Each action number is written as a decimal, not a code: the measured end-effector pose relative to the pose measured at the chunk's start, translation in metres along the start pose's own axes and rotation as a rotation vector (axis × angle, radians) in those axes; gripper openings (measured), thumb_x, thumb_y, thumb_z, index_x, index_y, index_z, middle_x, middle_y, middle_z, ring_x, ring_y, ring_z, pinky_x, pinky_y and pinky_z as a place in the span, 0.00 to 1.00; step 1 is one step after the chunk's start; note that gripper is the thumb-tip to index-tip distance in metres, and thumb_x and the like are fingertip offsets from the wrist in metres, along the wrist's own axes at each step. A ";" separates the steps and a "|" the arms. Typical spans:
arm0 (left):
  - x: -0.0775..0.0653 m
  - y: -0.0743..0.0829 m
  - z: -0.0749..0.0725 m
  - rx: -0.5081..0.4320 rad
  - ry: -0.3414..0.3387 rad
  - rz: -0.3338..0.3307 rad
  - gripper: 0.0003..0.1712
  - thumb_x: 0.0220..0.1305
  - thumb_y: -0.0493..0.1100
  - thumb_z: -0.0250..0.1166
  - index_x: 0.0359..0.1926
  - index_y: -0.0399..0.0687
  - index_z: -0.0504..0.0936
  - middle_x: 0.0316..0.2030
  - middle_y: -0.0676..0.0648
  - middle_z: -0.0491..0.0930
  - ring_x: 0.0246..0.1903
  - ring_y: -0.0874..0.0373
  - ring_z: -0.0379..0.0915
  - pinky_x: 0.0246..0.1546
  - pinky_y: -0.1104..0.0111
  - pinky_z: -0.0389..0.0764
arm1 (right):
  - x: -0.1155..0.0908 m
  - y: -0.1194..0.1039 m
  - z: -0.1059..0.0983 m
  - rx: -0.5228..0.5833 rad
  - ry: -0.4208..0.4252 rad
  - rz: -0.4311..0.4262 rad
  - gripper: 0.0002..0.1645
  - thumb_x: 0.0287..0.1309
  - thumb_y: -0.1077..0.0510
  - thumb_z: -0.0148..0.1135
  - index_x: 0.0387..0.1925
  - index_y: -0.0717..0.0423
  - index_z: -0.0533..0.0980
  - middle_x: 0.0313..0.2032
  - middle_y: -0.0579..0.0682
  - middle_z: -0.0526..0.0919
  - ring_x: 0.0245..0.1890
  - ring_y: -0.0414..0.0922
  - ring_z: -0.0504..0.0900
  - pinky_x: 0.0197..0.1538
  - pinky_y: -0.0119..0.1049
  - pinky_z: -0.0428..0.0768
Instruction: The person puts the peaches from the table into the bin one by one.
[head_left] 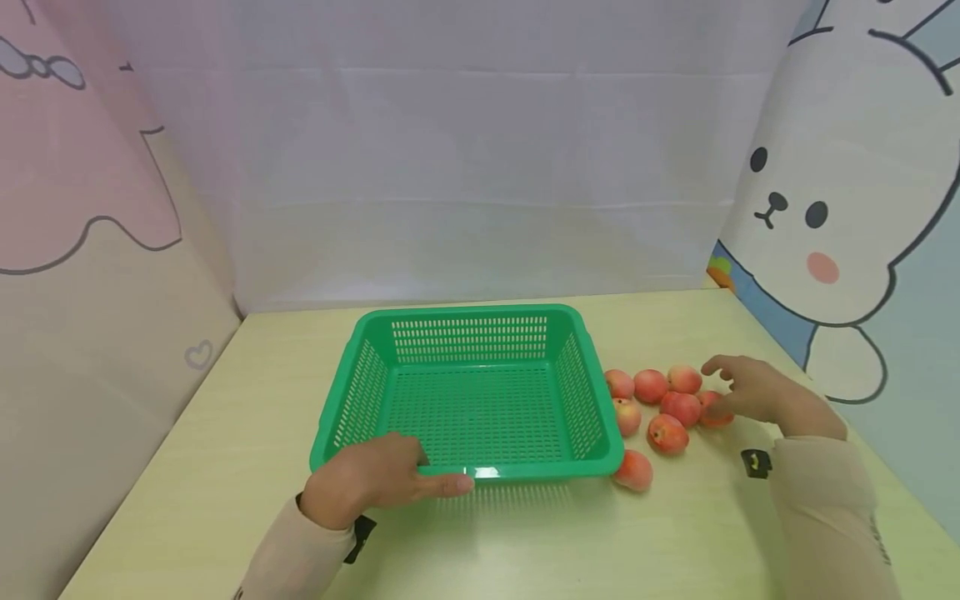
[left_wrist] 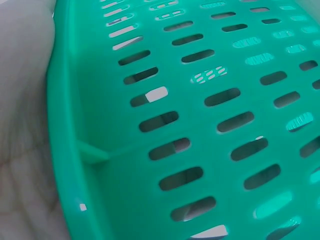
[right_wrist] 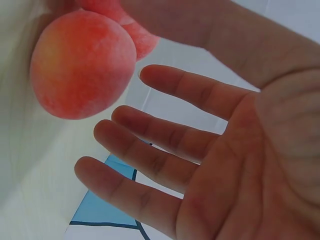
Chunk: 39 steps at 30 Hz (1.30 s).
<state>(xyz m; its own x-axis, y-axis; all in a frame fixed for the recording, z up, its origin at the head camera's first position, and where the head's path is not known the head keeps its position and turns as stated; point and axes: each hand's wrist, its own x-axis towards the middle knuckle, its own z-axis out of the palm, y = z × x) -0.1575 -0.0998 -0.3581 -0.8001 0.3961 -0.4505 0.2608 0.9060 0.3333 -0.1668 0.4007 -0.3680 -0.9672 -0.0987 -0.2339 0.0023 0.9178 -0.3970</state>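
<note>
Front and centre in the head view is a green plastic basket (head_left: 480, 312) with slotted walls and nothing inside. My left hand (head_left: 378, 477) grips its near rim, the thumb along the outer side and the other fingers over the inside. In the left wrist view the palm (left_wrist: 22, 150) lies against the basket rim (left_wrist: 65, 130). Several red-orange peaches (head_left: 681, 408) lie in a loose group right of the basket. My right hand (head_left: 761, 396) is at the outermost peach (head_left: 715, 408), fingers spread and holding nothing. The right wrist view shows a peach (right_wrist: 82, 65) between thumb and fingertips, apart from the fingers.
A pale wooden table (head_left: 187, 467) carries everything. A plain white cloth (head_left: 480, 183) hangs behind it, with printed cartoon panels at the left and right (head_left: 847, 192). One peach (head_left: 633, 471) lies against the basket's near right corner.
</note>
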 end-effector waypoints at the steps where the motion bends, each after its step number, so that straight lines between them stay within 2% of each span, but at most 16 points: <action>1: 0.000 0.000 0.000 0.001 0.003 -0.001 0.39 0.63 0.79 0.65 0.34 0.46 0.82 0.25 0.53 0.73 0.29 0.59 0.73 0.35 0.60 0.76 | 0.000 0.000 0.000 0.001 -0.004 0.005 0.36 0.53 0.61 0.75 0.58 0.75 0.71 0.54 0.84 0.74 0.52 0.76 0.78 0.54 0.68 0.79; 5: 0.000 0.001 0.000 0.005 0.006 -0.004 0.39 0.63 0.80 0.65 0.32 0.46 0.81 0.23 0.53 0.70 0.28 0.59 0.72 0.34 0.61 0.75 | 0.002 0.000 0.002 0.002 -0.022 0.025 0.34 0.54 0.60 0.75 0.57 0.74 0.72 0.55 0.84 0.73 0.54 0.76 0.77 0.54 0.69 0.78; 14: 0.002 0.000 -0.001 0.000 -0.012 -0.008 0.41 0.63 0.79 0.65 0.40 0.44 0.85 0.30 0.53 0.79 0.34 0.59 0.76 0.40 0.57 0.79 | 0.007 0.000 0.005 0.021 -0.074 0.077 0.33 0.55 0.59 0.76 0.57 0.72 0.73 0.57 0.84 0.72 0.53 0.74 0.77 0.55 0.69 0.78; 18: 0.001 -0.001 -0.001 0.001 -0.012 -0.008 0.41 0.63 0.80 0.65 0.40 0.44 0.85 0.30 0.53 0.79 0.34 0.59 0.76 0.40 0.57 0.79 | 0.009 -0.001 0.004 0.020 -0.072 0.079 0.31 0.54 0.59 0.77 0.54 0.71 0.74 0.56 0.84 0.72 0.51 0.72 0.78 0.54 0.67 0.79; 23: 0.001 -0.001 -0.001 -0.012 -0.015 -0.008 0.41 0.62 0.81 0.65 0.37 0.45 0.84 0.29 0.53 0.77 0.34 0.59 0.75 0.39 0.58 0.78 | 0.008 -0.002 0.003 0.023 -0.069 0.068 0.27 0.54 0.59 0.77 0.50 0.69 0.76 0.52 0.80 0.74 0.48 0.68 0.78 0.52 0.65 0.80; 27: 0.000 -0.001 -0.002 -0.020 -0.009 0.001 0.43 0.61 0.81 0.65 0.43 0.43 0.86 0.33 0.54 0.81 0.37 0.60 0.77 0.44 0.56 0.80 | 0.008 -0.002 0.003 0.020 -0.078 0.065 0.24 0.54 0.59 0.76 0.48 0.67 0.77 0.50 0.75 0.76 0.47 0.66 0.78 0.51 0.64 0.80; 34: -0.001 0.000 -0.002 -0.023 -0.011 -0.006 0.40 0.61 0.81 0.65 0.36 0.47 0.83 0.28 0.53 0.76 0.33 0.59 0.75 0.39 0.58 0.77 | 0.007 -0.001 0.005 0.026 -0.087 0.062 0.22 0.53 0.61 0.75 0.47 0.66 0.77 0.50 0.75 0.76 0.47 0.66 0.78 0.51 0.66 0.79; 39: -0.001 0.001 -0.002 -0.016 -0.009 -0.009 0.40 0.62 0.80 0.65 0.38 0.45 0.84 0.28 0.53 0.77 0.34 0.59 0.74 0.39 0.58 0.77 | 0.006 -0.002 0.005 0.028 -0.086 0.064 0.20 0.54 0.62 0.74 0.47 0.64 0.77 0.50 0.74 0.77 0.48 0.67 0.78 0.51 0.67 0.78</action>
<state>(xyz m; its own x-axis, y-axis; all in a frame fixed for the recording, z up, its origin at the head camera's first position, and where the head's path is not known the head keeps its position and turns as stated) -0.1575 -0.0995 -0.3558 -0.7973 0.3897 -0.4609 0.2454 0.9070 0.3423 -0.1714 0.3964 -0.3730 -0.9395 -0.0744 -0.3342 0.0713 0.9122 -0.4036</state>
